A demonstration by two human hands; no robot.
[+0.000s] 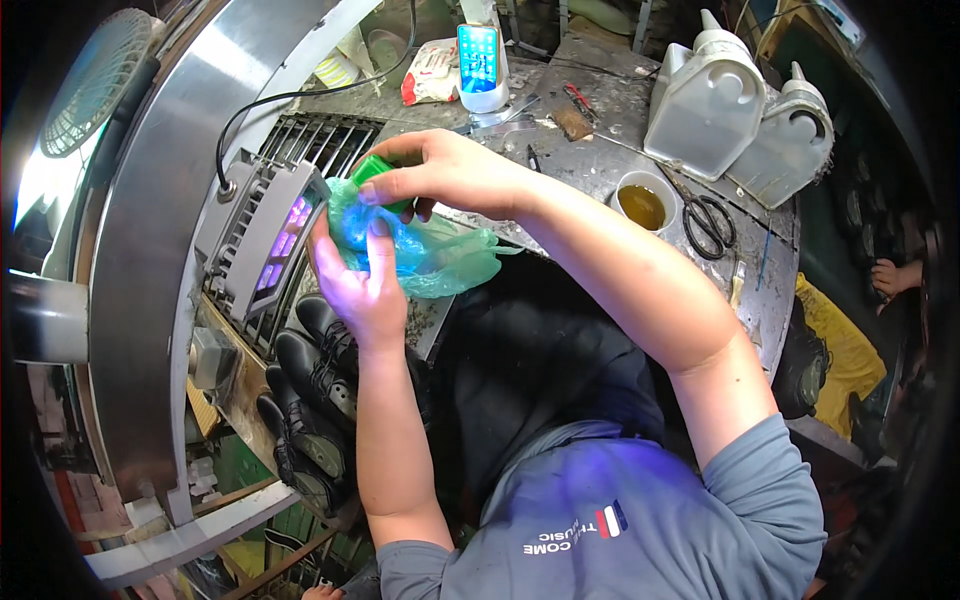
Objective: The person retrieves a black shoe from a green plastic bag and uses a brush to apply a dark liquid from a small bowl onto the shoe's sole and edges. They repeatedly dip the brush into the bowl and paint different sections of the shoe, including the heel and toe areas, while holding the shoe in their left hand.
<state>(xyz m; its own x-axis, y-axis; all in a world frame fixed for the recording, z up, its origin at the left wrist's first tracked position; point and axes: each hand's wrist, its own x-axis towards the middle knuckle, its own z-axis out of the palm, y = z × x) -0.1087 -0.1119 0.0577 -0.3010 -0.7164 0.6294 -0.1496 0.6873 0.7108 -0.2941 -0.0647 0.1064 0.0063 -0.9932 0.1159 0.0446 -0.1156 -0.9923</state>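
Worn grey worktop (pixel 590 165) spreads beyond my hands. Beside a violet-lit, finned grey lamp (pixel 268 235), my right hand (pixel 432 176) pinches a small bright-green block (pixel 372 172); my left hand (pixel 368 300) supports a crumpled, translucent green plastic bag (pixel 452 266), how tightly I cannot tell. Light fingertips should spare the thin film. The bag glows blue, its loose end trailing rightward.

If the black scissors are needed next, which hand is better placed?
Probably the right hand: nearer the scissors, though holding a green object. The left hand is farther, beside the lamp.
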